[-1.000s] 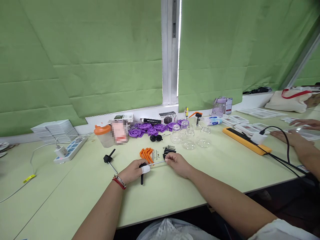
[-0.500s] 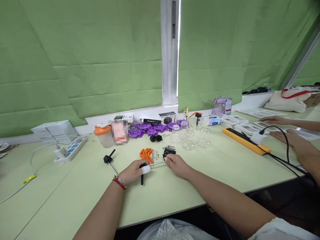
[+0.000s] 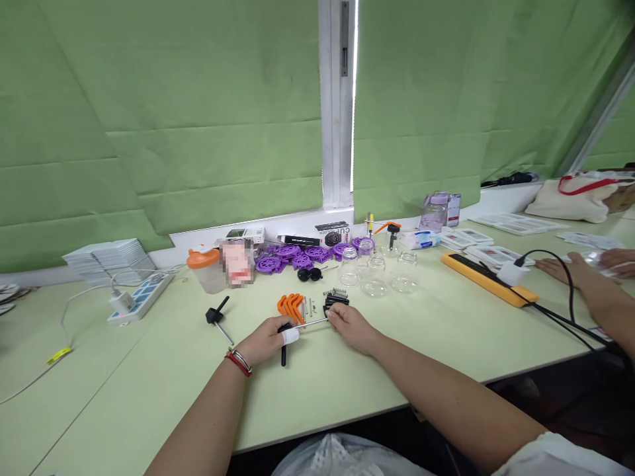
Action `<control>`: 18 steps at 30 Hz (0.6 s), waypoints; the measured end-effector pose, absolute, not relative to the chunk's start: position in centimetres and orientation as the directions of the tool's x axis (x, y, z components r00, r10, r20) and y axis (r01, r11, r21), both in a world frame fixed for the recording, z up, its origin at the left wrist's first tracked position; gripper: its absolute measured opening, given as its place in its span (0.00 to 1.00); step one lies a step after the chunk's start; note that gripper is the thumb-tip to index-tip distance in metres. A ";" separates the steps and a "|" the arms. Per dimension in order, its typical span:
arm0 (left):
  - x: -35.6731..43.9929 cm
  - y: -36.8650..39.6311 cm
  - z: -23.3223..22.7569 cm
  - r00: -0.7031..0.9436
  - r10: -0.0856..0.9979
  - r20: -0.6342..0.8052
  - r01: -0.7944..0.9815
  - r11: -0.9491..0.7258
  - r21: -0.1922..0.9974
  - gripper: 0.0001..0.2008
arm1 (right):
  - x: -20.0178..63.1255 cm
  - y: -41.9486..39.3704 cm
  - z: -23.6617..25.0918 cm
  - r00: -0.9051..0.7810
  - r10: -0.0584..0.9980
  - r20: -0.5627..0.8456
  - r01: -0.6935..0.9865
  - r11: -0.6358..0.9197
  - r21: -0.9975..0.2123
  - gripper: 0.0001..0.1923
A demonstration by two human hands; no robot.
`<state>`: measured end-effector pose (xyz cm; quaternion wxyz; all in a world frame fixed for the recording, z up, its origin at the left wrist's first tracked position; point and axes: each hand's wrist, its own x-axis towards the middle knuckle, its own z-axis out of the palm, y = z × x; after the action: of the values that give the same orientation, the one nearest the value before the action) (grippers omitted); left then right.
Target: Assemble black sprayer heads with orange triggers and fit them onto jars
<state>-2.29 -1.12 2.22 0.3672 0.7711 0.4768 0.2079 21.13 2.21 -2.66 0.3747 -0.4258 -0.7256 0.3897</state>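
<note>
My left hand [image 3: 265, 340], with a white bandage on the thumb and a red bracelet at the wrist, grips a black handle [image 3: 283, 354] that lies on the pale green table [image 3: 163, 383]. A thin metal rod [image 3: 312, 323] runs from that handle to my right hand [image 3: 352, 325], whose fingers pinch its far end. Just beyond my hands lie orange angled parts [image 3: 292, 305], small black parts with springs [image 3: 336, 299] and a few short metal pins [image 3: 308, 307]. A second black handle with a rod [image 3: 217, 315] lies to the left.
Purple wheels [image 3: 292, 256], clear glass cups [image 3: 376, 271], an orange-lidded jar [image 3: 204, 268] and small boxes stand toward the window. A white power strip [image 3: 139, 296] is at left. At right, another person's hands [image 3: 578, 270] rest near an orange bar [image 3: 489, 279] and a black cable [image 3: 565, 291].
My hands have stayed on the handle and rod. The other person's far hand has drawn back to the right.
</note>
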 end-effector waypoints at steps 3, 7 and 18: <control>-2.2 -1.1 1.9 0.463 0.886 -0.021 0.575 -0.283 0.767 0.19 | 21.1 2.3 -2.7 -0.365 0.913 0.185 0.325 0.311 -0.893 0.21; -2.2 -1.0 1.6 0.472 0.881 -0.008 0.568 -0.298 0.767 0.18 | 21.2 2.5 -3.0 -0.358 0.920 0.157 0.315 0.278 -0.907 0.23; -2.4 -1.0 1.8 0.451 0.892 -0.008 0.565 -0.279 0.776 0.19 | 21.1 2.4 -2.9 -0.375 0.918 0.129 0.076 0.169 -0.983 0.16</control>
<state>-2.36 -0.98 1.84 0.3683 0.7682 0.4743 0.2220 21.13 2.37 -2.90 0.4064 -0.3840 -0.6475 0.5179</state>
